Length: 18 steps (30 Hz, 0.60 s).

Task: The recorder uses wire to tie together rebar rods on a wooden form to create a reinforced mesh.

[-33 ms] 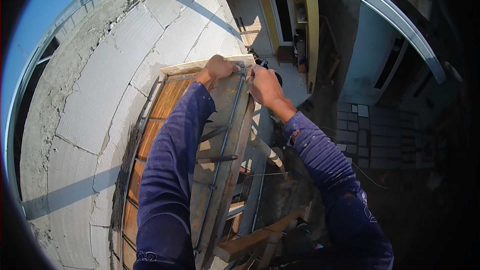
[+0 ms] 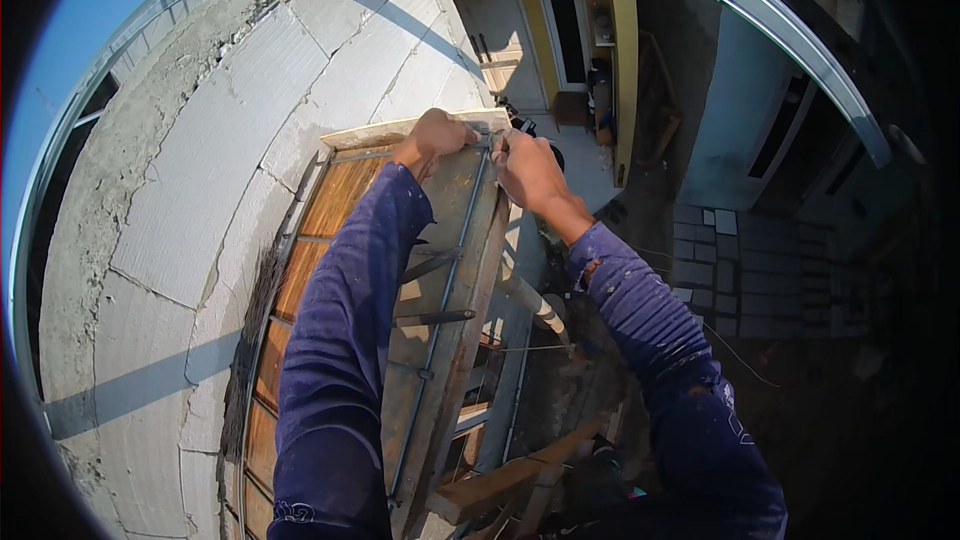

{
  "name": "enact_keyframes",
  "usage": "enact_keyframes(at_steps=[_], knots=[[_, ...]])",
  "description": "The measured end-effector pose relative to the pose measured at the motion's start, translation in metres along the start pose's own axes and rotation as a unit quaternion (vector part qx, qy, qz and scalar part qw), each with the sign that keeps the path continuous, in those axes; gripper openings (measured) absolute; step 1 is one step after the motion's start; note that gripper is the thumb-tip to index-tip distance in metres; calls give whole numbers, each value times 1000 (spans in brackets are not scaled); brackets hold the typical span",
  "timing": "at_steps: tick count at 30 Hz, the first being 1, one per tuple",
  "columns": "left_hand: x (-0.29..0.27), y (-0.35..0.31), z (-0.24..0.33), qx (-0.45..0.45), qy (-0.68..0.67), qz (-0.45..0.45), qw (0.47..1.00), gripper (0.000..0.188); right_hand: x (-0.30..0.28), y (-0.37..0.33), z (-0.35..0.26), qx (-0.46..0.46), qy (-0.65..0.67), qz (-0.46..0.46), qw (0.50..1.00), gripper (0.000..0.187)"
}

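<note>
My left hand is closed at the far end of a wooden formwork trough, its fingertips pinched beside a steel reinforcing bar. Just to its right, my right hand is closed too, its fingers bent near the end of the same bar by the corner. Whatever lies between the fingertips of either hand is too small to make out. The pale end board of the formwork stands right behind both hands. Crossbars join the long bars over the wooden base. A bundle of thin dark wires lies along the left side.
A light block wall curves along the left. Metal channels arch overhead. To the right the ground lies well below, with stacked blocks or tiles. Timber braces and a pole stand beside the formwork's right board.
</note>
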State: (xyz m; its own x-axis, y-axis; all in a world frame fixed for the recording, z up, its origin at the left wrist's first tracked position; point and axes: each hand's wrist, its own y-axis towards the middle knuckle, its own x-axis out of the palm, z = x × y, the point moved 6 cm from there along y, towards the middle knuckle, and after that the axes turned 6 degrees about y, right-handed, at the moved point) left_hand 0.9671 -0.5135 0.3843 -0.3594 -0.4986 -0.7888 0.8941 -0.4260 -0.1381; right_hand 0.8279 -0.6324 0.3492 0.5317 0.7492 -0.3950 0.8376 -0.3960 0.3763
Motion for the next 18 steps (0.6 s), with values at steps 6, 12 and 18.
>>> enact_keyframes(at_steps=[6,12,18], knots=[[5,-13,9,13,-3,1,1000,23,2,10,9,-1,-21,-43,999,21],[9,-17,-2,5,-139,52,989,28,-1,7,-6,-15,-26,-51,998,19],[11,-30,-2,-24,-158,61,985,29,-5,5,-2,-31,-15,-40,999,15]])
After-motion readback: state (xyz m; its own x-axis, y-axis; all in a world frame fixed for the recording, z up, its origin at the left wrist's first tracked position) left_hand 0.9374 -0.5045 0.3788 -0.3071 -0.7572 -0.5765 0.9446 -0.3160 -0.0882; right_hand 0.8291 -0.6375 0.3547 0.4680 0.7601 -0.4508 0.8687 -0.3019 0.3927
